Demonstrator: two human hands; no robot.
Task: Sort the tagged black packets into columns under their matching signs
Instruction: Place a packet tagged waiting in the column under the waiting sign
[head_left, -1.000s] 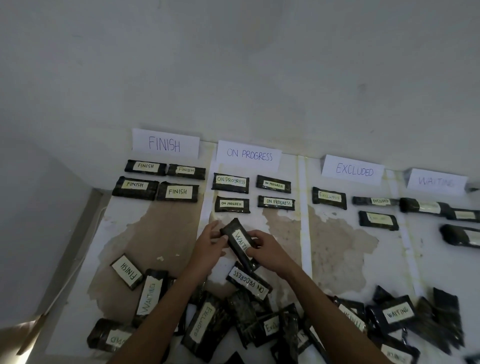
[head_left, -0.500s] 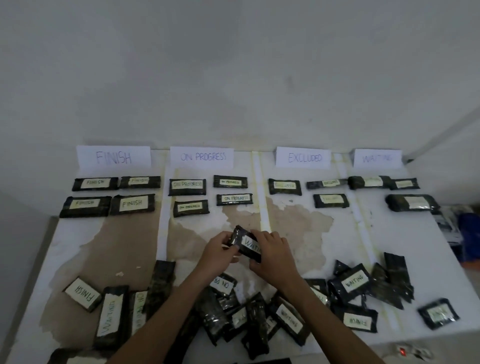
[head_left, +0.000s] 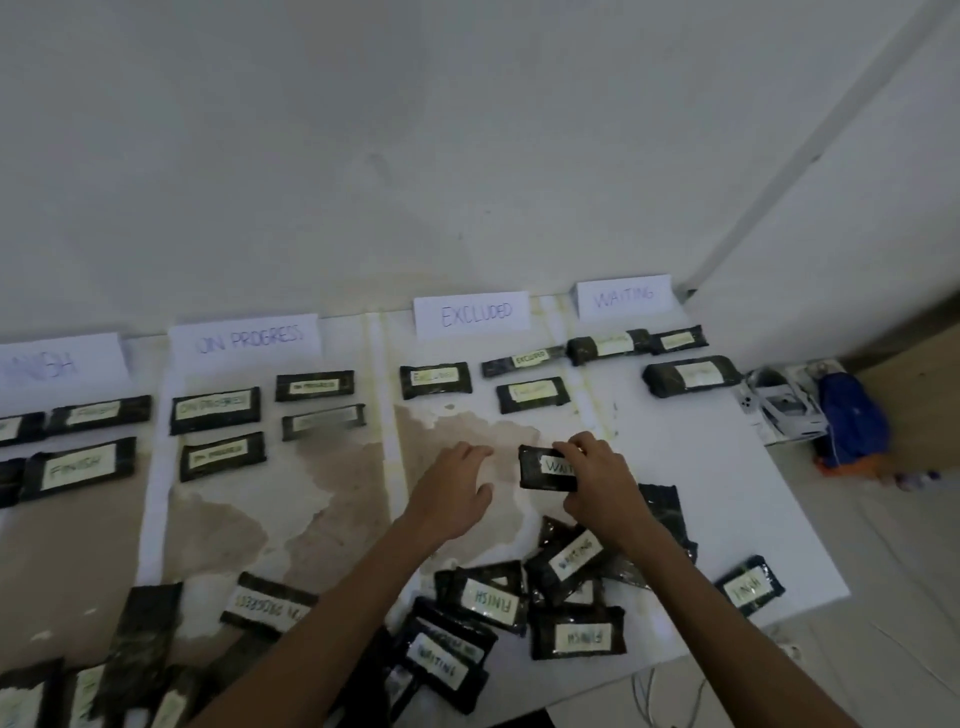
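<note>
Far left of the EXCLUDED sign (head_left: 471, 314), FINISH packets (head_left: 83, 460) lie in rows on the worktop (head_left: 727, 493); nearer, still to its left, four ON PROGRESS packets (head_left: 215, 409) sit in two rows; just below the sign lie three EXCLUDED packets (head_left: 435, 379); further below it the left hand (head_left: 454, 491) hovers released, fingers spread, holding nothing; below the sign's right end the right hand (head_left: 602, 488) grasps the WAITING packet (head_left: 540, 467) by its right end, fingers curled over the top edge; whether it touches the worktop I cannot tell; well below the sign, unsorted packets (head_left: 493, 603) lie heaped; right of the sign, three sorted packets (head_left: 691, 375) lie under the WAITING sign (head_left: 623, 296).
</note>
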